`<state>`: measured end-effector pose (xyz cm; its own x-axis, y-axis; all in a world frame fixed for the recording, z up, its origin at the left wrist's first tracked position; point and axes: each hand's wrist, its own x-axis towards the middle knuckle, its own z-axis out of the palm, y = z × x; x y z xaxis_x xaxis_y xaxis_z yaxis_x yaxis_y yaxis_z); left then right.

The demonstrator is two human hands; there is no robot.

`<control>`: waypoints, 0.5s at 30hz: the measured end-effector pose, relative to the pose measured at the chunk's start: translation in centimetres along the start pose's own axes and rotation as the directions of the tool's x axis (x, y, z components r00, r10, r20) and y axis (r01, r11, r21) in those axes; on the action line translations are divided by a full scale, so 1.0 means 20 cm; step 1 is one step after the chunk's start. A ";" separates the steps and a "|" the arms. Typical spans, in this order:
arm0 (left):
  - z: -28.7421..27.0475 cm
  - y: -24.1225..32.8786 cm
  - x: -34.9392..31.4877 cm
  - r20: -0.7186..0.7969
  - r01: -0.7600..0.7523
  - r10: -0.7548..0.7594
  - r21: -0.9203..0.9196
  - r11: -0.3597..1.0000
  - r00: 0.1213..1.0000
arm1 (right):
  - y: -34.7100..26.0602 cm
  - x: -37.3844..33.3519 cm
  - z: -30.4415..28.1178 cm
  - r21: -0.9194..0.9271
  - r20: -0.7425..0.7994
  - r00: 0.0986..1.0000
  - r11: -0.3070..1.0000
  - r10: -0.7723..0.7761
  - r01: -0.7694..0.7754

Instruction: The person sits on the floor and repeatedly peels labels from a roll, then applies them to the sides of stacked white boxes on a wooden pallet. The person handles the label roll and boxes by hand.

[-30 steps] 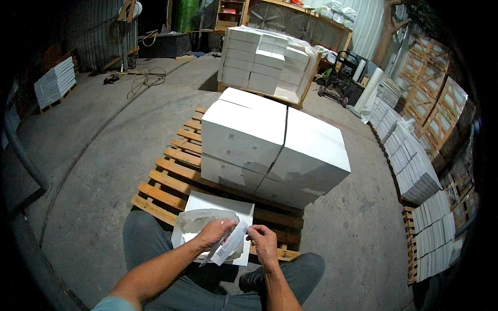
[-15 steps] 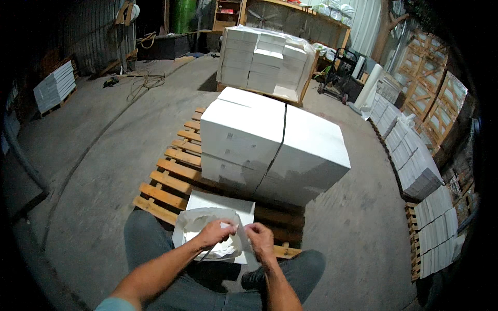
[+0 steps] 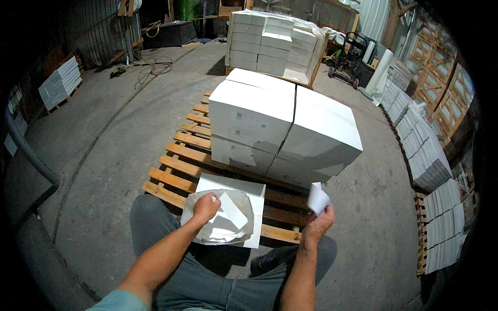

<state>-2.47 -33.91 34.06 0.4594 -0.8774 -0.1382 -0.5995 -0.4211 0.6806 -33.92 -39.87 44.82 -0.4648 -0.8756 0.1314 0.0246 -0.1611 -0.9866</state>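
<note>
Over a translucent plastic bag (image 3: 244,233) with white paper scraps inside, my left hand (image 3: 206,208) is closed on a white paper strip (image 3: 232,211). The bag rests on a flat white box or board (image 3: 258,193) between my knees. Out to the right, my right hand (image 3: 318,227) grips a curled white paper piece, like a peeled label (image 3: 317,199), which stands up above the fingers. Whether that piece is sticky cannot be told. Behind them, large white cartons (image 3: 254,106) with small printed labels are stacked on a wooden pallet (image 3: 174,165).
Farther back, a wrapped pallet of white boxes (image 3: 249,44) stands near a black hand truck (image 3: 348,59). Stacks of white packs (image 3: 443,228) line the right side. A coiled cable (image 3: 154,70) lies on the concrete floor (image 3: 114,155) at the left.
My right hand has moved away from the bag to the right, carrying the curled paper piece. My left hand stays over the bag, its strip now plainly visible. The view has shifted slightly.
</note>
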 end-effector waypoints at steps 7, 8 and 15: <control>-0.09 0.30 -0.12 0.157 -0.051 0.103 -0.304 0.951 0.982 | 0.06 -0.05 0.03 -0.287 0.127 0.975 0.934 -0.182 0.212; -0.11 0.39 -0.15 0.274 0.030 0.080 -0.376 0.926 0.958 | 0.07 -0.06 0.03 -0.319 0.145 0.966 0.914 -0.213 0.250; 0.07 0.70 -0.31 0.443 0.044 0.173 -0.437 0.898 0.880 | -0.03 -0.15 0.11 -0.436 0.260 0.913 0.805 -0.314 0.401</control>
<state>-14.66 -34.67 43.38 0.0103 -0.9464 -0.3228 -0.2318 -0.3163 0.9199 -30.65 -38.06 45.23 -0.2018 -0.8675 0.4548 -0.5528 -0.2824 -0.7840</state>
